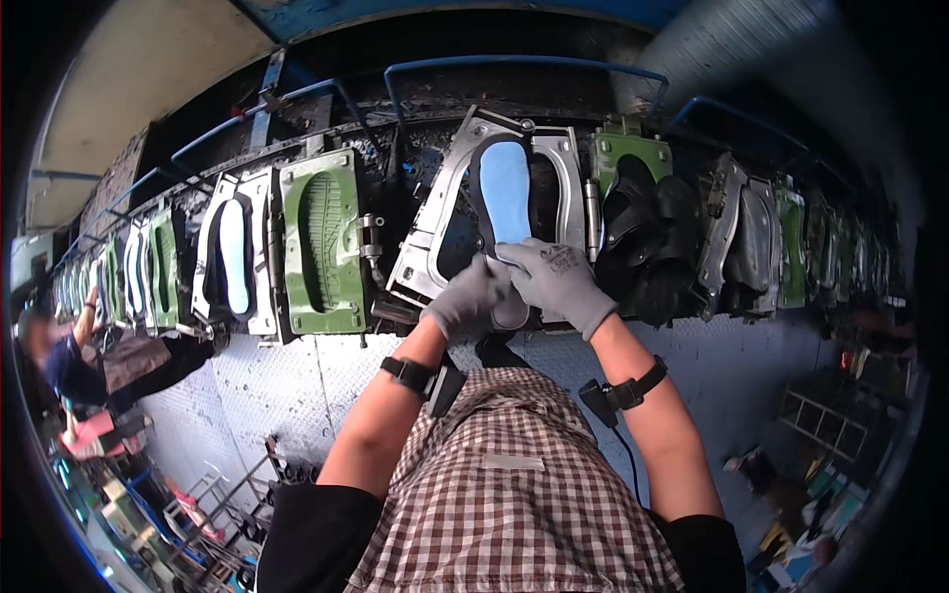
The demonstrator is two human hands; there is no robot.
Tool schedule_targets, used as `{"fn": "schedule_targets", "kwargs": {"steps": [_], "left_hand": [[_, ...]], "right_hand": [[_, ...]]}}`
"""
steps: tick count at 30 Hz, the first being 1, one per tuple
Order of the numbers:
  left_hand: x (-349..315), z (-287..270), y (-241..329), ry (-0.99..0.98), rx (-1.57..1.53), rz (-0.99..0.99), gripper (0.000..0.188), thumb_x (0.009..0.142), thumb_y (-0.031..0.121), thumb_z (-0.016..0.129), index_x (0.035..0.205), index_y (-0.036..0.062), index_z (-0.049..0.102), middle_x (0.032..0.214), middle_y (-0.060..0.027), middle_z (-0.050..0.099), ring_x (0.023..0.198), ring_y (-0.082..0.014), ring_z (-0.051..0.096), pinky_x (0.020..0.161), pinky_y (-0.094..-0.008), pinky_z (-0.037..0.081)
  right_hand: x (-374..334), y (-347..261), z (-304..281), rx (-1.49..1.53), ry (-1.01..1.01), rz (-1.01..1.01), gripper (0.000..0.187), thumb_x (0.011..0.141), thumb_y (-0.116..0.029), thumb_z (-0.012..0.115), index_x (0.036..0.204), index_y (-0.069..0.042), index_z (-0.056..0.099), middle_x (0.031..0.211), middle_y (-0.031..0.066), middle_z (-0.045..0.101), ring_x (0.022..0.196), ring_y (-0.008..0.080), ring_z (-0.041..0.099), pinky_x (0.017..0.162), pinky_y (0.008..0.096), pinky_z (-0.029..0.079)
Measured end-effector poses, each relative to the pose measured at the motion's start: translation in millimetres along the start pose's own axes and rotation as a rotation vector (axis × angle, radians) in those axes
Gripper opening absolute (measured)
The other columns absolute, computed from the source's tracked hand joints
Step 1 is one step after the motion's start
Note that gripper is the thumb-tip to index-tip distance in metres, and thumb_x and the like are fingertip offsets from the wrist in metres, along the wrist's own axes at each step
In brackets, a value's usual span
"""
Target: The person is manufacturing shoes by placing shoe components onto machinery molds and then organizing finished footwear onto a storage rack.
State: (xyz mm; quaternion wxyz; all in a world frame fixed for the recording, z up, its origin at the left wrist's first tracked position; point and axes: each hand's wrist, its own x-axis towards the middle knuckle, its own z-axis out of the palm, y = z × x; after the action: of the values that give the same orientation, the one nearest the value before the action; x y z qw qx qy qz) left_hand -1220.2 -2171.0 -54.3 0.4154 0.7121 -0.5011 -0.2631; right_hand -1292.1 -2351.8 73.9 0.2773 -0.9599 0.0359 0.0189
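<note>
A black shoe upper with a light blue bottom (506,188) lies sole-up, toe away from me, between the two halves of an open silver metal mould (435,232). Both my hands wear grey gloves and meet at its heel. My left hand (470,299) is closed at the heel's left edge, its fingertips partly hidden. From the right, my right hand (556,279) curls its fingers over the heel end, thumb side toward the left hand. A grey rounded part (511,314) shows just below the hands.
Left of the mould stands a green sole mould (324,242), then another silver mould with a blue-bottomed upper (233,257). To the right are a green mould (633,148) and black shoes (652,222). A blue rail (524,61) runs behind. Another person (74,361) works far left.
</note>
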Motion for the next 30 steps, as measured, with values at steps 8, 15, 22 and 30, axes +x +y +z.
{"fn": "schedule_targets", "kwargs": {"steps": [8,15,22,30], "left_hand": [[-28.0,13.3,72.5,0.001,-1.094,-0.857,0.044,0.084,0.000,0.074,0.124,0.0016,0.058,0.107,-0.0079,0.069,0.091,-0.0175,0.070,0.075,-0.0331,0.059],[1.3,-4.3,63.7,0.468,-1.002,-0.614,0.057,0.086,0.017,0.070,0.137,0.0020,0.050,0.115,-0.0151,0.066,0.103,-0.0265,0.066,0.088,-0.0374,0.056],[52.2,-14.4,42.9,0.472,-1.370,-0.760,0.052,0.092,0.032,0.073,0.130,-0.0015,0.061,0.112,-0.0103,0.070,0.096,-0.0213,0.068,0.083,-0.0369,0.057],[115.4,-14.6,31.1,0.506,-0.911,-0.545,0.046,0.094,0.031,0.068,0.124,-0.0046,0.064,0.107,-0.0102,0.071,0.091,-0.0185,0.065,0.082,-0.0326,0.053]], "right_hand": [[-71.6,-11.3,28.5,0.208,-0.057,0.048,0.019,0.089,-0.028,0.067,0.102,-0.014,0.071,0.101,0.0087,0.072,0.091,0.0337,0.071,0.077,0.0451,0.056],[-21.3,11.9,5.6,0.289,0.128,0.346,0.044,0.089,-0.037,0.071,0.127,-0.015,0.064,0.111,0.0134,0.071,0.094,0.0319,0.071,0.079,0.0427,0.055],[-13.4,10.1,37.4,0.541,0.164,0.520,0.059,0.091,-0.007,0.065,0.147,0.002,0.048,0.074,0.0082,0.062,0.062,0.0171,0.058,0.060,0.0362,0.049],[9.3,47.2,32.3,-0.009,0.575,0.333,0.059,0.091,-0.011,0.057,0.150,-0.015,0.049,0.124,0.0192,0.067,0.095,0.0396,0.069,0.083,0.0461,0.056]]}}
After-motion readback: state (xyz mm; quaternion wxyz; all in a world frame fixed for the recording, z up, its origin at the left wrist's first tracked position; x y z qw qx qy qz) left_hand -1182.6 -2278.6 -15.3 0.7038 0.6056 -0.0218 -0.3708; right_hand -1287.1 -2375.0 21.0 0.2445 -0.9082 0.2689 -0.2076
